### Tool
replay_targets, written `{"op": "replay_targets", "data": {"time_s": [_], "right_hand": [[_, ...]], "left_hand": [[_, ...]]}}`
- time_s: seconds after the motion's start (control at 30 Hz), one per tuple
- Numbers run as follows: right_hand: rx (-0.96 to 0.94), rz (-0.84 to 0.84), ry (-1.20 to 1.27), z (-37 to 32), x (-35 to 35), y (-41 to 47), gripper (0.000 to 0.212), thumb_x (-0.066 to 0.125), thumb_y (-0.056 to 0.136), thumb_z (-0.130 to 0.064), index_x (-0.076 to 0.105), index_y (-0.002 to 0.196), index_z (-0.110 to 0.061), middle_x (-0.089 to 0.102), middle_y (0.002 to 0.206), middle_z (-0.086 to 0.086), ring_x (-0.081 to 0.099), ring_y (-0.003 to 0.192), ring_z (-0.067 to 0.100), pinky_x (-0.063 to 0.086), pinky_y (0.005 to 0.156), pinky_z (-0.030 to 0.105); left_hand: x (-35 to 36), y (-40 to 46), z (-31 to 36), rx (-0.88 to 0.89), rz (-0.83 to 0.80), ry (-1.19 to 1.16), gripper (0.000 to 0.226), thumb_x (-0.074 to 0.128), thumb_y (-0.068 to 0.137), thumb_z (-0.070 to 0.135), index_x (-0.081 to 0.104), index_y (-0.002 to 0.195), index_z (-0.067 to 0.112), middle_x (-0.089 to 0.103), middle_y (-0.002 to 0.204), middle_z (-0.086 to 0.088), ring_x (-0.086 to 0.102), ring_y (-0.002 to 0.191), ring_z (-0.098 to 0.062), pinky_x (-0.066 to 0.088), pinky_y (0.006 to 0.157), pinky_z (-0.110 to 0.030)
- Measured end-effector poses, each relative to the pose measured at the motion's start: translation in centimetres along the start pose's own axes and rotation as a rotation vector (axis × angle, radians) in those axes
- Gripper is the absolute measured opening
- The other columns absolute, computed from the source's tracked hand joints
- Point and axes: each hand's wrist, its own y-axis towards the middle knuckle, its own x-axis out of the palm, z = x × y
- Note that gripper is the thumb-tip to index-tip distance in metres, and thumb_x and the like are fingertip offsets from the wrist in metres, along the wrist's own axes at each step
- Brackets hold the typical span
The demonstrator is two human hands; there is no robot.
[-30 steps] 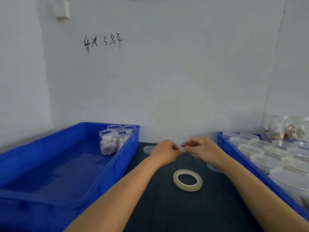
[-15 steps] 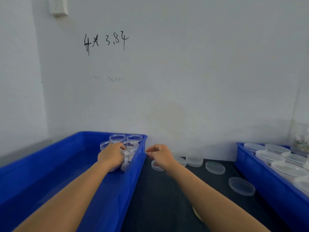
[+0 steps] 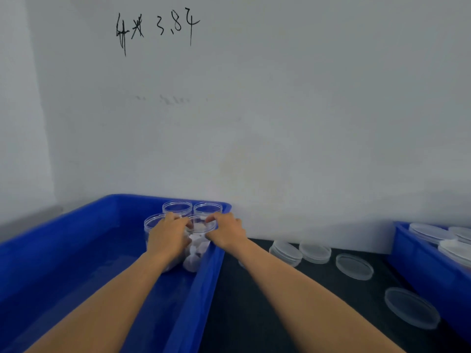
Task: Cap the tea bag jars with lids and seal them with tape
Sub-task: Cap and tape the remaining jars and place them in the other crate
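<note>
Jar (image 3: 200, 240) with tea bags sits at the near right of a cluster of four in the far right corner of your left bin (image 3: 76, 263), at about 11 o'clock from where you stand, and both your hands are now on it. Your left hand (image 3: 168, 238) curls round its left side; your right hand (image 3: 226, 231) curls its fingers over the rim on the right. Whether a lid or tape is already on the top I cannot tell. Half a second ago your right hand was outside the bin wall, and a second ago both hands were pinching together over the mat near the tape roll, so you have swung left, probably to seal or lift this jar. The other jars (image 3: 192, 208) stand behind and to the left, touching it. Loose lids (image 3: 354, 266) lie on the dark mat (image 3: 254, 314) at 1 to 3 o'clock, and the right bin (image 3: 428, 271) holds more capped containers. The tape roll is out of view.
</note>
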Motion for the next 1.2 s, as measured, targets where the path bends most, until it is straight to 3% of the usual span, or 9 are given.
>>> {"op": "replay_targets", "data": {"time_s": [0.1, 0.23, 0.37, 0.47, 0.63, 0.83, 0.97, 1.07, 1.2], "right_hand": [[0.012, 0.006, -0.149, -0.4, 0.4, 0.9, 0.028, 0.059, 0.09, -0.024, 0.062, 0.118, -0.026, 0.042, 0.136, 0.009, 0.04, 0.122, 0.032, 0.036, 0.099, 0.044], [-0.041, 0.048, -0.313, -1.1, 1.1, 1.2, 0.016, 0.059, 0.092, -0.023, 0.065, 0.106, -0.02, 0.054, 0.126, 0.009, 0.044, 0.119, 0.03, 0.035, 0.099, 0.044], [-0.097, 0.151, -0.216, -1.5, 0.8, 0.5, 0.014, 0.056, 0.094, -0.021, 0.064, 0.105, -0.019, 0.058, 0.12, 0.009, 0.05, 0.113, 0.029, 0.037, 0.097, 0.041], [-0.151, 0.205, -0.121, -1.9, -0.9, -0.3, 0.008, 0.06, 0.093, -0.02, 0.064, 0.099, -0.018, 0.055, 0.118, 0.01, 0.053, 0.108, 0.029, 0.042, 0.091, 0.039], [-0.193, 0.313, 0.042, -3.6, -4.8, -2.6, 0.004, 0.062, 0.092, -0.018, 0.062, 0.096, -0.017, 0.053, 0.118, 0.01, 0.057, 0.1, 0.028, 0.047, 0.086, 0.037], [-0.241, 0.42, 0.148, -3.3, -10.4, -7.3, 0.008, 0.062, 0.09, -0.011, 0.061, 0.097, -0.015, 0.051, 0.117, 0.007, 0.059, 0.085, 0.022, 0.039, 0.07, 0.025], [-0.173, 0.421, 0.184, 0.6, -12.1, -11.9, 0.011, 0.063, 0.089, -0.009, 0.059, 0.091, -0.02, 0.049, 0.111, -0.002, 0.057, 0.075, 0.0, 0.038, 0.064, 0.01], [-0.037, 0.384, 0.249, 4.5, -11.8, -15.0, 0.015, 0.068, 0.087, -0.012, 0.058, 0.083, -0.022, 0.054, 0.112, 0.002, 0.06, 0.089, 0.02, 0.044, 0.075, 0.027], [0.065, 0.331, 0.313, 8.6, -10.9, -17.7, 0.021, 0.071, 0.083, -0.009, 0.058, 0.075, -0.024, 0.06, 0.106, 0.01, 0.062, 0.093, 0.025, 0.055, 0.082, 0.044]], "left_hand": [[0.5, 0.1, -0.2, 0.035, 0.026, 0.005, 0.018, 0.057, 0.092, 0.023, 0.062, 0.109, 0.025, 0.056, 0.123, 0.001, 0.056, 0.104, -0.015, 0.047, 0.084, -0.029], [0.5, -0.1, -0.4, 0.07, 0.052, -0.029, 0.004, 0.06, 0.092, 0.021, 0.058, 0.093, 0.024, 0.061, 0.11, 0.002, 0.059, 0.091, -0.014, 0.048, 0.08, -0.029], [-0.6, -0.4, -0.5, 0.069, 0.111, -0.115, 0.01, 0.058, 0.092, 0.019, 0.054, 0.089, 0.027, 0.064, 0.097, 0.004, 0.057, 0.076, -0.012, 0.047, 0.068, -0.03], [-2.5, -0.6, 0.2, 0.077, 0.139, -0.149, 0.012, 0.056, 0.094, 0.02, 0.053, 0.089, 0.029, 0.065, 0.091, 0.003, 0.057, 0.073, -0.013, 0.049, 0.068, -0.034], [-6.6, -1.1, 2.6, 0.168, 0.275, -0.184, 0.01, 0.058, 0.094, 0.016, 0.057, 0.096, 0.026, 0.063, 0.103, 0.002, 0.059, 0.078, -0.015, 0.043, 0.063, -0.031], [-9.0, -3.3, 8.1, 0.234, 0.383, -0.291, 0.016, 0.058, 0.095, 0.014, 0.055, 0.108, 0.024, 0.057, 0.123, -0.007, 0.062, 0.086, -0.022, 0.04, 0.07, -0.031], [-6.4, -7.4, 12.7, 0.232, 0.319, -0.545, 0.025, 0.057, 0.094, 0.014, 0.05, 0.114, 0.027, 0.047, 0.129, -0.002, 0.058, 0.101, -0.022, 0.048, 0.082, -0.038], [-2.7, -11.2, 15.9, 0.238, 0.195, -0.733, 0.054, 0.069, 0.087, 0.017, 0.041, 0.132, 0.021, 0.044, 0.134, -0.004, 0.05, 0.115, -0.021, 0.044, 0.088, -0.034], [2.1, -14.6, 18.3, 0.158, 0.069, -0.801, 0.093, 0.083, 0.073, 0.02, 0.024, 0.144, 0.019, 0.04, 0.139, -0.004, 0.05, 0.113, -0.013, 0.044, 0.085, -0.024]]}}
